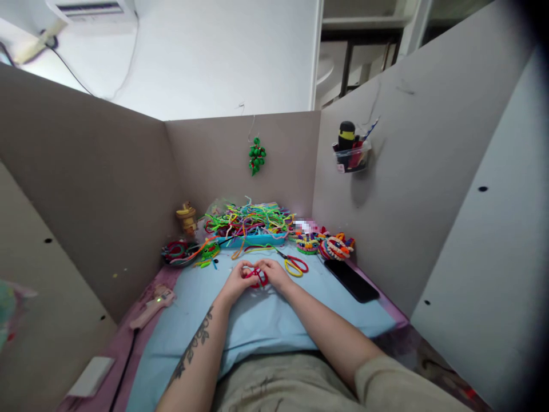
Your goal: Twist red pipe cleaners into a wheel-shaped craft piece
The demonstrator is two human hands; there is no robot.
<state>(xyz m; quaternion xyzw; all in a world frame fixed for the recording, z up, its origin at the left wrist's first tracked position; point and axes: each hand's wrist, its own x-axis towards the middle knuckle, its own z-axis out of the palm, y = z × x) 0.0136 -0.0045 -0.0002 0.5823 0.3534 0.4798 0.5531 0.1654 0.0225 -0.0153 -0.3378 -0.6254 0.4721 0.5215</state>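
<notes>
My left hand (237,281) and my right hand (273,273) meet over the light blue mat (206,309), fingers curled together around a small red pipe-cleaner piece (256,277). Both hands pinch it from either side. Just beyond them lie scissors with red and yellow handles (294,265). Behind those, a blue tray (251,239) holds a heap of coloured pipe cleaners (246,218).
A black phone (350,280) lies right of the mat. Finished colourful pieces (330,245) sit at the back right, a dark bowl (179,253) back left, a pink glue gun (152,306) at left. Grey partition walls surround the desk; a green and red ornament (256,155) hangs on the back wall.
</notes>
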